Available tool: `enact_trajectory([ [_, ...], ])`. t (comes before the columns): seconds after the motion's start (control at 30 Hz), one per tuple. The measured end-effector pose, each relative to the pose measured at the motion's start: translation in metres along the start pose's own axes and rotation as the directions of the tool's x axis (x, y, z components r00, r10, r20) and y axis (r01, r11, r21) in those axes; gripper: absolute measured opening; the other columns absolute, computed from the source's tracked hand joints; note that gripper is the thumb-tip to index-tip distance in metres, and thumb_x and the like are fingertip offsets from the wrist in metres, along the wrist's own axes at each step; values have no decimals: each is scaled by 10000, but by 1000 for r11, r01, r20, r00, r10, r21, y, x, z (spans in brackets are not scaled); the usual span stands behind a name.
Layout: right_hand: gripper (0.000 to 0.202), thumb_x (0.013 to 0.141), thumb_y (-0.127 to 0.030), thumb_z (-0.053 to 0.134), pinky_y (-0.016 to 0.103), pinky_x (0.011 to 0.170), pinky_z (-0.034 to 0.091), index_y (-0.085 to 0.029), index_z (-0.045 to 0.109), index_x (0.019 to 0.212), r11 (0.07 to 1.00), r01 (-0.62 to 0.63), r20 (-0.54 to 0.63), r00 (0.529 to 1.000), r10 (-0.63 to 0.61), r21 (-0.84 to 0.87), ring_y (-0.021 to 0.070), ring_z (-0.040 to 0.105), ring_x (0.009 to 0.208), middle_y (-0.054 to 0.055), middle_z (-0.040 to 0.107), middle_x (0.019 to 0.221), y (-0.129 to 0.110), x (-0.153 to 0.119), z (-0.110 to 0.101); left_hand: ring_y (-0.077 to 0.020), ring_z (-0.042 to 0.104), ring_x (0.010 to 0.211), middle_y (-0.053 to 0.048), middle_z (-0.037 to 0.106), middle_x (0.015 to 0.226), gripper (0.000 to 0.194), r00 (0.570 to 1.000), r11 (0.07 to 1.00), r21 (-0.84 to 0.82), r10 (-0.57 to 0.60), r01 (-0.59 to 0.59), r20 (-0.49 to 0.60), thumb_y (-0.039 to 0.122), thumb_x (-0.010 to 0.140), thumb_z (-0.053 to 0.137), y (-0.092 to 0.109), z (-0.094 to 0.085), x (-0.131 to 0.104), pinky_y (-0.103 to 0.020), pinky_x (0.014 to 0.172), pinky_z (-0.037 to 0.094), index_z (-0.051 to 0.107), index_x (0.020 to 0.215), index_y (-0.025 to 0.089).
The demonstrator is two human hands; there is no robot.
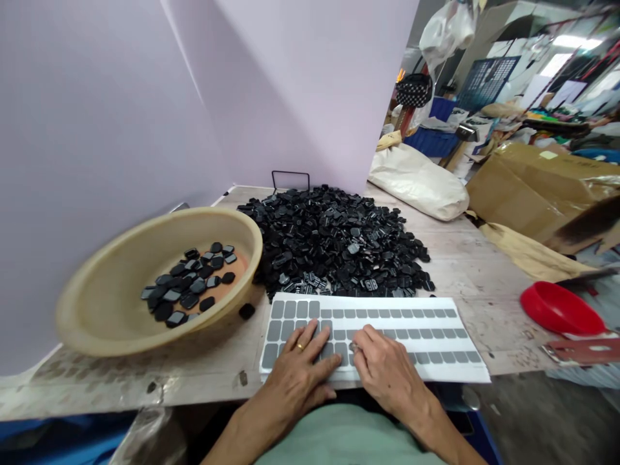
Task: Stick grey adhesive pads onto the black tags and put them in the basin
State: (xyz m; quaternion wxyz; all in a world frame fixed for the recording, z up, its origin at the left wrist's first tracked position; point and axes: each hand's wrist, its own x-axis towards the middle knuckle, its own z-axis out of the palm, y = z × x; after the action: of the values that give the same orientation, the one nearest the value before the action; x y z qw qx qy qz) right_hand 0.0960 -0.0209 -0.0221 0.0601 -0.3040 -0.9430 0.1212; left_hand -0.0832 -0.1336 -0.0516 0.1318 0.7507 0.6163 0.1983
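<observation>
Two bare hands are laid side by side on a white backing sheet of grey rectangular stickers (387,329), which lies flat at the near edge of the worn, pale counter (465,271). The left hand (300,368) is spread flat, fingers apart, pressed on the lower left part of the sheet; a gold ring is worn on one finger. The right hand (385,368) is curled just beside it, its fingertips drawn together on one grey sticker near the middle of the sheet; whether the sticker is actually pinched free cannot be told. The two hands are nearly touching at the thumbs.

Just behind the sheet, a large heap of small black plastic pieces (334,242) is spread over the counter, its front edge touching the sheet's far border. To the left, a wide beige plastic bowl (97,303) is tilted toward the viewer and holds a smaller batch of black pieces with grey faces (191,284). One stray black piece (247,311) lies between the bowl and the sheet. A shallow red plastic dish (562,310) is seen well apart at the right, and a cream cloth sack (419,181) rests behind the counter's far right corner.
</observation>
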Motion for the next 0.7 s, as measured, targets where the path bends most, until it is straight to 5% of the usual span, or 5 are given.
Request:
enact_trajectory([
  [0.13,134,857,-115,395,281,613,355,-205,479,806,1000,-6,-1,1000,6,7,165,542,709,23,561,825,-3,-1,2,-387,250,1359,-106,377,1454,500,999,998,-53,-24,23,-22,498,765,641,-9,16,-5,-582,1054,270,561,1237,351],
  [0.33,106,870,-175,406,287,586,338,-201,488,807,999,-30,-2,1000,30,27,176,546,683,26,563,811,-8,4,6,-415,243,1353,-132,376,1449,525,998,998,-20,-52,52,28,509,781,617,-2,10,-3,-623,1040,253,532,1271,339],
  [0.5,139,884,-239,414,257,613,364,-205,456,755,892,-6,-8,1000,10,453,141,503,658,-8,524,736,0,5,-1,-328,260,1369,-71,375,1457,412,999,999,-40,-22,24,43,440,833,588,10,-10,-7,-533,1079,289,554,1227,324],
  [0.6,195,895,-324,419,246,581,358,-209,466,744,778,-54,8,998,63,625,138,450,626,-20,476,685,9,2,-9,-213,448,1260,-72,522,1322,280,975,991,-89,-116,100,-192,295,918,476,3,-19,-17,-367,1034,409,576,1176,253],
  [0.7,230,888,-383,434,247,558,341,-210,498,751,719,-120,19,989,146,684,141,415,608,-21,449,668,14,-2,-12,-206,559,1115,-114,616,1159,283,815,947,-26,-289,320,-501,217,938,390,-21,-23,-29,-352,959,474,573,1148,169],
])
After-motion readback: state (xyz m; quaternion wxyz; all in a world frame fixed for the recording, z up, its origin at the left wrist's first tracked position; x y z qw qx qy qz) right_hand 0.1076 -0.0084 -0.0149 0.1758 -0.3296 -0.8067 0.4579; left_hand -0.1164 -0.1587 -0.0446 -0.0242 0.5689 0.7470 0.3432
